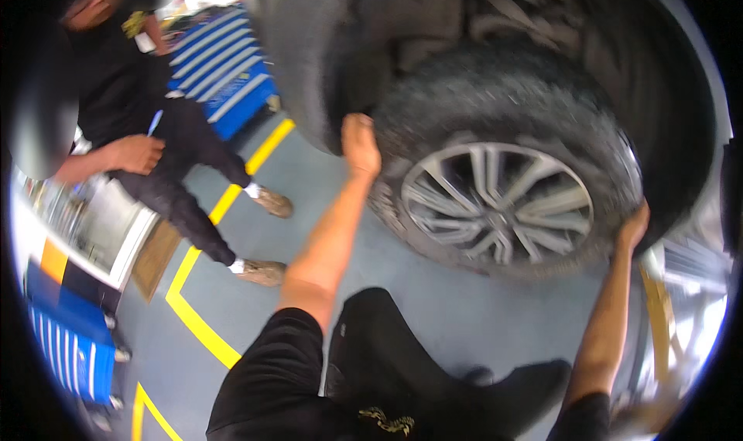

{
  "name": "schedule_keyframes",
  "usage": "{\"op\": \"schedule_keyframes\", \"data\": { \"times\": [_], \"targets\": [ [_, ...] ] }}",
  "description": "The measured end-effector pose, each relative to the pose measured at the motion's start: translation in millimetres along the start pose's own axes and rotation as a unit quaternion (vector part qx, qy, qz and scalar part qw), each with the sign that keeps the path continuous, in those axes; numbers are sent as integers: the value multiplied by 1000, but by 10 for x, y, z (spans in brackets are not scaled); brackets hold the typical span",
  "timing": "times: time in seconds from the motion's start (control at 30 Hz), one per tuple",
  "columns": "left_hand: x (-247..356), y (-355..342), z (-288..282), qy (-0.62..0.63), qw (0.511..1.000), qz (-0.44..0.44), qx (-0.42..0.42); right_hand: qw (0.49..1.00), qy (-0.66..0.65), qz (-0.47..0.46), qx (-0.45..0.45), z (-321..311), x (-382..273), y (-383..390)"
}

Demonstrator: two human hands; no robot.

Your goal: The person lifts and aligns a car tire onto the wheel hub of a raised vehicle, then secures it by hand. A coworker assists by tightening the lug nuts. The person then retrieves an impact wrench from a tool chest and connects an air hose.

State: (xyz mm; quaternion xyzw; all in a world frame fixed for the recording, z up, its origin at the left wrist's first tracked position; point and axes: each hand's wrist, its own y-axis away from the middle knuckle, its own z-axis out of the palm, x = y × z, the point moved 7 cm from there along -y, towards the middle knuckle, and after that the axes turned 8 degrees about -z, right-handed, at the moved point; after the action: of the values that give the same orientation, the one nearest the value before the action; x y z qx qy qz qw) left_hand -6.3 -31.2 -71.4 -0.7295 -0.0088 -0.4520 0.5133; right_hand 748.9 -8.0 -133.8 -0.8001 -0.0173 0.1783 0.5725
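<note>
In front of me a car wheel (495, 209), a black tyre on a silver multi-spoke rim, sits in the dark wheel arch (665, 92) of a raised car. My left hand (361, 145) presses against the tyre's left side, its fingers reaching up behind the tread and partly hidden. At the tyre's lower right side, my right hand (633, 226) is curled around the edge, with most fingers out of sight behind the rubber. Both arms are stretched forward, one on each side of the wheel.
At the left stands a person in black (116, 85) holding a light blue pen-like item (155, 122). Behind them is a blue tool cabinet (224, 69); another blue cabinet (70, 340) stands lower left. Yellow lines (201, 325) mark the grey floor. A yellow post (658, 317) rises at right.
</note>
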Motion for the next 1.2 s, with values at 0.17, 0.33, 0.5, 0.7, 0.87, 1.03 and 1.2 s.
{"op": "schedule_keyframes", "data": {
  "times": [0.17,0.33,0.5,0.7,0.87,1.03,1.2],
  "targets": [
    [-211,129,5,9,998,-60,-4,962,-181,203,38,-111,-412,-17],
    [-154,111,124,23,997,-68,-14,958,-184,216,35,-218,-300,-66],
    [-101,136,128,27,997,-70,-17,968,-167,187,35,-206,-218,-42],
    [-139,146,160,22,995,-98,-15,959,-180,216,23,-210,-204,-82],
    [-192,134,116,15,996,-91,-7,960,-172,220,26,-101,-245,-28],
    [-161,137,152,14,998,-67,2,998,-10,61,0,-31,253,-28],
    [-146,165,125,12,997,-79,10,986,-94,135,-15,60,371,-52]
  ]
}}
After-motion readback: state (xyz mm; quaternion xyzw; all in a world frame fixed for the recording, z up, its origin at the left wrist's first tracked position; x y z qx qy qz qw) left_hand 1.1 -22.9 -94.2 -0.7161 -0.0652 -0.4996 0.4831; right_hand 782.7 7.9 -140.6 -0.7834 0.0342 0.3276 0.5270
